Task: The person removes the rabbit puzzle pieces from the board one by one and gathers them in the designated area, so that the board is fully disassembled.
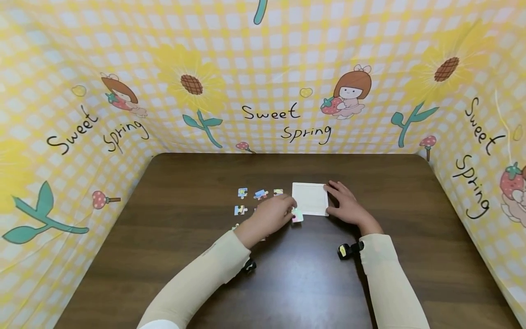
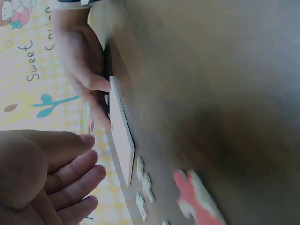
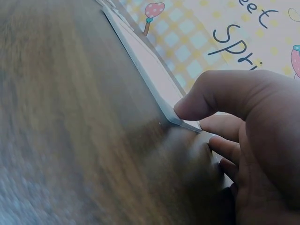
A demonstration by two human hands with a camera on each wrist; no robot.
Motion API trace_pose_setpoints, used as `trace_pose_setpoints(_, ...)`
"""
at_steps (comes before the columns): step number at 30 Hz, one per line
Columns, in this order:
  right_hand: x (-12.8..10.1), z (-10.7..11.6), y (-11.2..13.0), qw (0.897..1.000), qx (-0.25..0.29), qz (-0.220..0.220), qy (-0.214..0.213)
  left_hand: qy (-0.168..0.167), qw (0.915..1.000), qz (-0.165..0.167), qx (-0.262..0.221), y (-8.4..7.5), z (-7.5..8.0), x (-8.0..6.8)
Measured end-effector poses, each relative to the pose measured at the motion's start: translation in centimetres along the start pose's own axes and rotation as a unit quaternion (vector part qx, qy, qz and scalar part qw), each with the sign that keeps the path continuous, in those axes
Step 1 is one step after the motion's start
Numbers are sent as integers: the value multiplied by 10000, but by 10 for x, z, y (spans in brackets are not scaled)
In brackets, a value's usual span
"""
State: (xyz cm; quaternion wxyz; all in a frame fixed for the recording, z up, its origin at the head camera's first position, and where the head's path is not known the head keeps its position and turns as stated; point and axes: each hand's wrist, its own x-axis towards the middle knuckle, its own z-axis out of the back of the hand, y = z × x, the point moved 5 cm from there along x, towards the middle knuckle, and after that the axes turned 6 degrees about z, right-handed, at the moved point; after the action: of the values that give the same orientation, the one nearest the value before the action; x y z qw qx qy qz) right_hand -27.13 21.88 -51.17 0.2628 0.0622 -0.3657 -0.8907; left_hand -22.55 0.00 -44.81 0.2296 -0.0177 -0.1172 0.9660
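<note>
Centre of the head view: white square puzzle board (image 1: 310, 198) lies flat on the dark brown wooden table (image 1: 164, 256). Right hand (image 1: 347, 203) holds the board's right edge, thumb on its near corner, fingers curled along the side; the right wrist view shows this pinch. Left hand (image 1: 271, 218) hovers just left of the board, fingers relaxed and straight in the left wrist view, holding nothing. A pastel jigsaw piece (image 1: 297, 216) lies at its fingertips. More loose colourful jigsaw pieces (image 1: 260, 194) are scattered left of the board.

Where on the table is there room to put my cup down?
Bare wood shows on the table right of the right hand, and behind the white puzzle tray. It's crowded by the loose puzzle pieces and left hand.
</note>
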Motion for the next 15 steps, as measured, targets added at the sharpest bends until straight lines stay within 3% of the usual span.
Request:
trace_pose_setpoints(7,0,1,-1,10000,-18,-1,24,154,9995,-277,-94,10,-3,-30)
trace_pose_setpoints(15,0,-1,0,10000,-80,-42,39,442,9977,-312,414,15,-10,-41)
